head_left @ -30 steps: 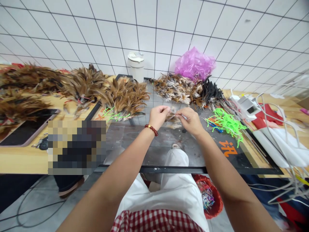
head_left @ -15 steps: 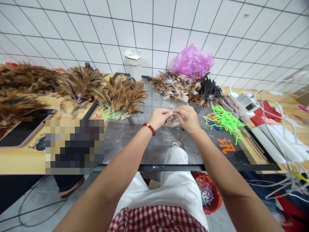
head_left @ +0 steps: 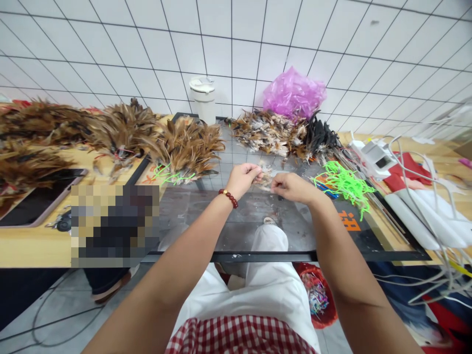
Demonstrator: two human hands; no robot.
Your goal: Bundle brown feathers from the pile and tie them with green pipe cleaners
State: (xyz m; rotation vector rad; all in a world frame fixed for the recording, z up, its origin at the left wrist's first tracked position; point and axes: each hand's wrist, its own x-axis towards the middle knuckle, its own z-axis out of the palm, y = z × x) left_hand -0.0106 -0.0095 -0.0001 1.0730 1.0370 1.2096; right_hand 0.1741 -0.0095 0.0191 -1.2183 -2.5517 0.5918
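My left hand (head_left: 243,179), with a red bead bracelet at the wrist, pinches a small bunch of pale brown feathers (head_left: 266,178) above the glass table top (head_left: 258,226). My right hand (head_left: 293,187) is closed in a pinch just right of the bunch, its fingertips at the feathers' lower edge; what it grips is too small to make out. A heap of speckled brown and white feathers (head_left: 269,132) lies beyond the hands. Neon green ties (head_left: 342,184) lie to the right.
Brown feather bundles (head_left: 184,145) cover the left of the wooden bench (head_left: 33,243). A white lidded cup (head_left: 203,101) and a pink plastic bag (head_left: 294,93) stand at the wall. Black feathers (head_left: 322,137), thin rods, white wires (head_left: 424,177) and a tablet (head_left: 40,196) lie around. A red bin (head_left: 320,297) sits below.
My hands came together at the feather bunch, then my right hand drew a little right and down. The left hand has stayed in place.
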